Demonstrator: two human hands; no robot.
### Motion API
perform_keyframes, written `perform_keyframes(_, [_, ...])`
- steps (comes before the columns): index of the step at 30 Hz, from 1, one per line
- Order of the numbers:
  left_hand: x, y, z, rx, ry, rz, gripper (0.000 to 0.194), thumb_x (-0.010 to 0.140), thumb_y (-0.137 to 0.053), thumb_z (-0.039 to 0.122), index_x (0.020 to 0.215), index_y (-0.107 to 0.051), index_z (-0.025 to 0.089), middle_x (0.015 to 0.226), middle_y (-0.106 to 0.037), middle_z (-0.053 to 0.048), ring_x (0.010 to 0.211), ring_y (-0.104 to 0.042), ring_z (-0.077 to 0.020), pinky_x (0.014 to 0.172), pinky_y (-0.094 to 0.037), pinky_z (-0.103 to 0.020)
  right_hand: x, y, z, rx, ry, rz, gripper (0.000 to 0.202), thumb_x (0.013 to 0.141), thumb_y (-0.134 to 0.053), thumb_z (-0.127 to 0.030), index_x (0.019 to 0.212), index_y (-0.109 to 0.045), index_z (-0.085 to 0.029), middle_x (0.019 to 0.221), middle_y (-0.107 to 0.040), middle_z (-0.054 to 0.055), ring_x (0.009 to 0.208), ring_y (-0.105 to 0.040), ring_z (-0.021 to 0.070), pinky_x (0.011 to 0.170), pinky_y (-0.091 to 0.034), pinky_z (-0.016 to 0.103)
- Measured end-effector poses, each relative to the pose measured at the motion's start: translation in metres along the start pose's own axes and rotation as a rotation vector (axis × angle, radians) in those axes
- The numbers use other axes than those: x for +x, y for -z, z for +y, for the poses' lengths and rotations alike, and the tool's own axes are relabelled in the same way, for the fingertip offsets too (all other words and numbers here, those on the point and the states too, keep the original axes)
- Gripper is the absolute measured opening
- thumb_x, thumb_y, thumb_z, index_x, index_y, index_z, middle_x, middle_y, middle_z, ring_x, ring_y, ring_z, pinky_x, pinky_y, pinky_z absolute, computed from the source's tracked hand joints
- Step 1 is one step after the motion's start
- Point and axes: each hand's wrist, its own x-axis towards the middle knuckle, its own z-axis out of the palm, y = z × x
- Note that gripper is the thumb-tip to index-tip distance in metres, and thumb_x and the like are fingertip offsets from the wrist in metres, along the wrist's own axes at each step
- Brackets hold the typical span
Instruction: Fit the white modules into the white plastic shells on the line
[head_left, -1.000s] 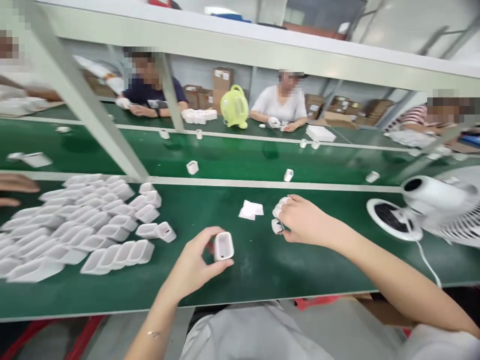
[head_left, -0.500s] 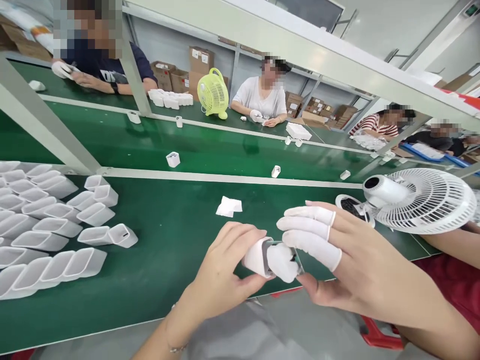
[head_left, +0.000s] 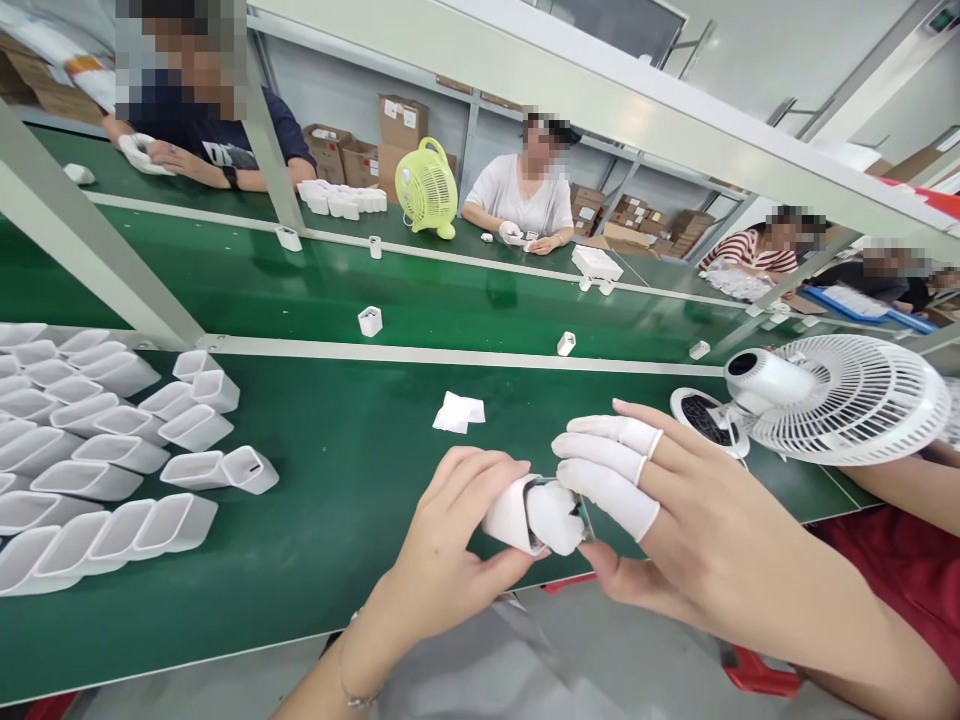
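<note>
My left hand (head_left: 457, 530) is wrapped round a white plastic housing (head_left: 510, 517), its open end turned to the right. Partly inside that opening sits a circuit board with a white padded lump (head_left: 555, 518) on it; a green edge and a small black bit show at its right. My right hand (head_left: 660, 510), with white finger cots on several fingers, pinches the board's outer edge between fingertips and thumb. Behind the hands, a folded white paper (head_left: 458, 411) lies on the green table (head_left: 337, 450).
Rows of empty white housings (head_left: 112, 450) fill the table's left. A white fan (head_left: 840, 400) lies at the right. Past a white rail (head_left: 450, 352), a green conveyor belt (head_left: 465, 310) carries several white housings. Co-workers sit opposite, near a yellow-green fan (head_left: 426, 188).
My right hand has moved slightly left, and the board with its white lump sits deeper in the housing. Housings on the belt have shifted right.
</note>
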Motion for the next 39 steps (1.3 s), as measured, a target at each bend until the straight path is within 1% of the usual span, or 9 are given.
perform_keyframes(8, [0.000, -0.003, -0.001, -0.036, 0.005, 0.007, 0.043, 0.081, -0.066, 0.018, 0.121, -0.050, 0.020, 0.109, -0.060, -0.008, 0.098, -0.052, -0.0222, 0.084, -0.048, -0.035, 0.000, -0.003, -0.006, -0.037, -0.039, -0.009, 0.023, 0.091, -0.048, -0.023, 0.099, -0.068, -0.013, 0.101, -0.070, 0.009, 0.101, -0.063, 0.0248, 0.104, -0.043, 0.046])
perform_keyframes(21, [0.003, -0.012, -0.006, -0.021, -0.100, 0.063, 0.042, 0.082, -0.058, 0.013, 0.122, -0.049, 0.014, 0.110, -0.058, -0.011, 0.098, -0.050, -0.0215, 0.083, -0.048, -0.035, -0.012, -0.022, -0.011, -0.103, -0.022, 0.170, 0.019, 0.089, -0.051, -0.019, 0.091, -0.069, -0.013, 0.096, -0.071, 0.009, 0.103, -0.064, 0.0257, 0.113, -0.031, 0.050])
perform_keyframes(27, [0.002, -0.015, -0.009, -0.071, -0.061, 0.032, 0.044, 0.082, -0.063, 0.015, 0.124, -0.049, 0.018, 0.112, -0.059, -0.010, 0.100, -0.051, -0.0220, 0.086, -0.047, -0.035, -0.011, -0.017, -0.006, -0.036, -0.045, 0.129, 0.016, 0.089, -0.056, -0.019, 0.097, -0.068, -0.015, 0.096, -0.071, 0.008, 0.105, -0.063, 0.0257, 0.114, -0.029, 0.050])
perform_keyframes(28, [0.001, -0.015, -0.010, -0.104, -0.050, 0.026, 0.044, 0.083, -0.065, 0.019, 0.124, -0.049, 0.019, 0.112, -0.059, -0.009, 0.100, -0.051, -0.0219, 0.087, -0.047, -0.035, -0.011, -0.016, -0.003, 0.037, -0.059, 0.093, 0.018, 0.089, -0.059, -0.023, 0.104, -0.067, -0.016, 0.101, -0.070, 0.008, 0.108, -0.062, 0.0257, 0.113, -0.032, 0.049])
perform_keyframes(30, [0.000, -0.017, -0.013, -0.166, -0.022, 0.023, 0.046, 0.083, -0.069, 0.028, 0.124, -0.050, 0.022, 0.113, -0.061, -0.008, 0.102, -0.052, -0.0225, 0.089, -0.048, -0.035, -0.012, -0.020, 0.004, 0.293, -0.133, 0.015, 0.045, 0.086, -0.067, -0.038, 0.125, -0.057, -0.020, 0.117, -0.065, 0.011, 0.114, -0.059, 0.0259, 0.107, -0.042, 0.045])
perform_keyframes(32, [-0.002, -0.019, -0.016, -0.188, 0.005, 0.041, 0.049, 0.083, -0.070, 0.039, 0.126, -0.051, 0.024, 0.115, -0.062, -0.007, 0.108, -0.050, -0.0241, 0.091, -0.047, -0.036, -0.014, -0.034, 0.009, 0.670, -0.279, -0.006, 0.077, 0.079, -0.068, -0.059, 0.142, -0.039, -0.024, 0.130, -0.057, 0.012, 0.120, -0.055, 0.0264, 0.099, -0.049, 0.042])
perform_keyframes(33, [-0.003, -0.019, -0.018, -0.186, 0.015, 0.050, 0.050, 0.083, -0.069, 0.042, 0.127, -0.051, 0.025, 0.117, -0.063, -0.007, 0.111, -0.049, -0.0248, 0.093, -0.047, -0.036, -0.015, -0.045, 0.010, 0.880, -0.368, 0.015, 0.084, 0.078, -0.065, -0.065, 0.145, -0.033, -0.026, 0.132, -0.056, 0.012, 0.120, -0.055, 0.0262, 0.097, -0.050, 0.042])
perform_keyframes(35, [-0.005, -0.019, -0.021, -0.170, 0.018, 0.060, 0.053, 0.083, -0.070, 0.044, 0.129, -0.050, 0.026, 0.119, -0.064, -0.006, 0.115, -0.047, -0.0257, 0.094, -0.046, -0.037, -0.015, -0.071, 0.007, 1.287, -0.477, 0.038, 0.085, 0.078, -0.063, -0.068, 0.145, -0.032, -0.027, 0.128, -0.057, 0.011, 0.114, -0.058, 0.0250, 0.095, -0.050, 0.041])
perform_keyframes(39, [-0.012, -0.016, -0.032, -0.133, 0.018, 0.069, 0.054, 0.082, -0.071, 0.042, 0.130, -0.051, 0.029, 0.118, -0.066, -0.005, 0.114, -0.047, -0.0260, 0.096, -0.045, -0.039, -0.007, -0.117, -0.014, 1.848, -0.588, 0.084, 0.076, 0.077, -0.074, -0.054, 0.140, -0.039, -0.029, 0.114, -0.060, 0.007, 0.080, -0.061, 0.0140, 0.069, -0.053, 0.027])
